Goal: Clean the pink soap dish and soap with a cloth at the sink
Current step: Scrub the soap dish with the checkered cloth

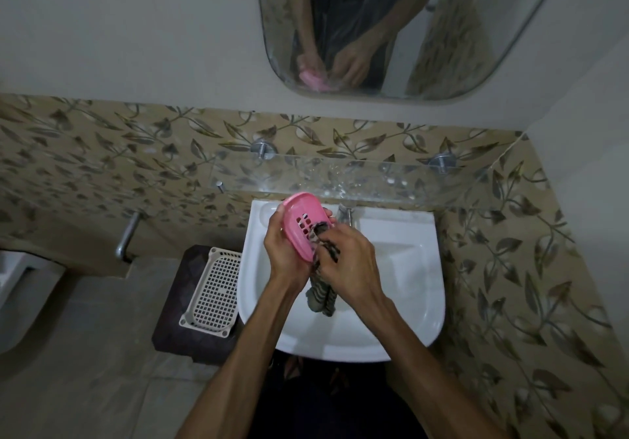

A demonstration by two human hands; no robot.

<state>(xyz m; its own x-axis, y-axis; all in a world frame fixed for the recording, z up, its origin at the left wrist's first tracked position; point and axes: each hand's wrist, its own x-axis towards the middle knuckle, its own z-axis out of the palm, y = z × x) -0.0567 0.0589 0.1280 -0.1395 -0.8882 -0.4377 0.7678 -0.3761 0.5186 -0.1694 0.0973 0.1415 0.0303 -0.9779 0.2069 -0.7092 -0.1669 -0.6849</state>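
Overhead, pink soap dish [301, 224] in left hand [284, 253], cloth [323, 288] in right hand [347, 261].

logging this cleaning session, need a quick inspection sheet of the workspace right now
surface: white sink, basin bare, tap behind the hands
job's things: pink soap dish tilted above the basin; striped cloth pressed on it, tail hanging down; soap not seen
clutter: white plastic basket on a dark stool beside the sink
grips: left hand holds the dish; right hand holds the cloth
cables: nothing seen
surroundings: glass shelf, mirror, leaf-pattern tiles
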